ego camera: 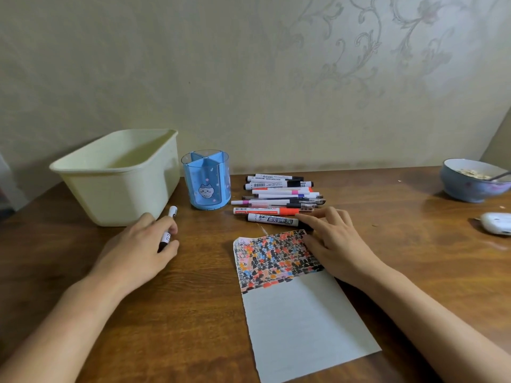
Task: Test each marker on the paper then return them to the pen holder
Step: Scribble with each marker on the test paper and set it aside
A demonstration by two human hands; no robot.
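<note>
We face a patterned wall behind a brown wooden tabletop (pixel 193 299). At far left sits a cream tub (pixel 116 175), and just to its right the blue pen holder (pixel 206 181), whose compartments look empty from here. Our left hand (pixel 138 247) lies in front of the tub with its fingers curled round a marker (pixel 168 230), white-barrelled with a dark end pointing toward us; whether it is capped we cannot tell. Right of the holder lies a pile of markers (pixel 279 193), and nearest us a white one with black print (pixel 272 219). Below it is the paper (pixel 301 322), its upper part crowded with black, red and blue test marks, the lower part blank. Our right hand (pixel 331 239) rests on the paper's upper right edge, fingers loosely spread, fingertips touching or just beside that nearest marker, gripping nothing. At far right stand a bowl (pixel 470 183) and a white object (pixel 496 222).

We judge the testing barely begun: the holder has nothing returned. Next, the held marker should go into the holder if already tested, while the right hand picks the nearest one.
</note>
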